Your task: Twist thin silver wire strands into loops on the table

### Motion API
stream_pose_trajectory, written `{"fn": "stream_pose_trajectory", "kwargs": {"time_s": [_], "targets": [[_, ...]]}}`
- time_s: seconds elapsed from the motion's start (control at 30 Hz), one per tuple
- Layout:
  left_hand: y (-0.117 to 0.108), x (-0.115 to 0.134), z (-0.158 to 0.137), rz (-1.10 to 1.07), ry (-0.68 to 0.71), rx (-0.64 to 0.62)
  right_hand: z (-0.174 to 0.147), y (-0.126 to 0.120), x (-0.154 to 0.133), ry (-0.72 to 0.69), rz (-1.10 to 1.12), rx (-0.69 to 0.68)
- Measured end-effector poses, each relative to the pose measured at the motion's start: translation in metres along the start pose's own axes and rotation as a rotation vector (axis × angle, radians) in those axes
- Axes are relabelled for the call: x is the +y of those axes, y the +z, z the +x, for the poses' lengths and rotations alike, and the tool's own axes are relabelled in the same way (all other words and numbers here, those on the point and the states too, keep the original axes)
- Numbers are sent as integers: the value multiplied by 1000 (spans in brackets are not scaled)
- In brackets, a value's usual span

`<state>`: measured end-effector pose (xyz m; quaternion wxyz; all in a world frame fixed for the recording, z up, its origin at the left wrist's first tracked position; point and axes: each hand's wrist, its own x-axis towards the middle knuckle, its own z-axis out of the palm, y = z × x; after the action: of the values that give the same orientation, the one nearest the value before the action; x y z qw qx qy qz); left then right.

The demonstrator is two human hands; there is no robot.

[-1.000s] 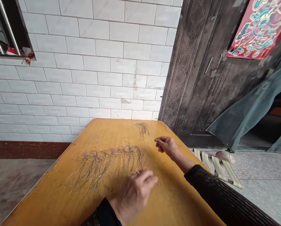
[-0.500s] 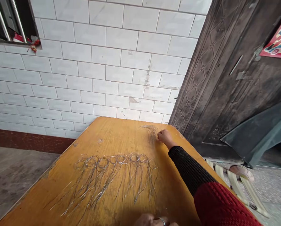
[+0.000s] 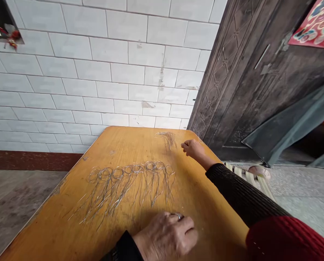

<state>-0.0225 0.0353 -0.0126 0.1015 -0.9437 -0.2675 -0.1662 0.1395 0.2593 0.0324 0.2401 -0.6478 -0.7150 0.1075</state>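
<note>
My left hand (image 3: 169, 233), with a ring on one finger, is curled closed at the near side of the wooden table (image 3: 205, 221). Its fingertips are turned under, so whatever it may hold is hidden. Above it lies a row of looped thin metal wires (image 3: 118, 174), their loose tails trailing toward me. My right hand (image 3: 193, 148) is closed in a pinch over the far right of the table; anything between its fingertips is too small to make out. A small bundle of loose wires (image 3: 167, 137) lies just left of it, apart from the fingers.
A white tiled wall (image 3: 96, 79) stands behind the table. To the right are a dark carved door (image 3: 232, 90) and a grey-green curtain (image 3: 287, 127). A strapped seat or rack (image 3: 250, 177) and a shoe-like pink item (image 3: 260, 172) are on the floor beside the table.
My view has shifted right and down. My left hand has come further into view at the bottom. My right hand has drawn away to the right from the small wire bundle.
</note>
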Motion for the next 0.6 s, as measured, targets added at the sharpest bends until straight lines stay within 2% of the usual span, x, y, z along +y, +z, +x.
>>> {"fn": "stream_pose_trajectory", "kwargs": {"time_s": [0.13, 0.3, 0.4, 0.6], "targets": [[-6, 1, 2, 12, 40, -33, -53, -5, 6, -58, 54, -106], [-1, -2, 2, 38, 52, -34, -102, 7, 5, -96, 122, -162], [2, -4, 1, 41, 33, -53, -107, 16, 2, -78, 135, -138], [4, -6, -1, 17, -42, -59, -91, 33, -4, 0, 134, -124]]}}
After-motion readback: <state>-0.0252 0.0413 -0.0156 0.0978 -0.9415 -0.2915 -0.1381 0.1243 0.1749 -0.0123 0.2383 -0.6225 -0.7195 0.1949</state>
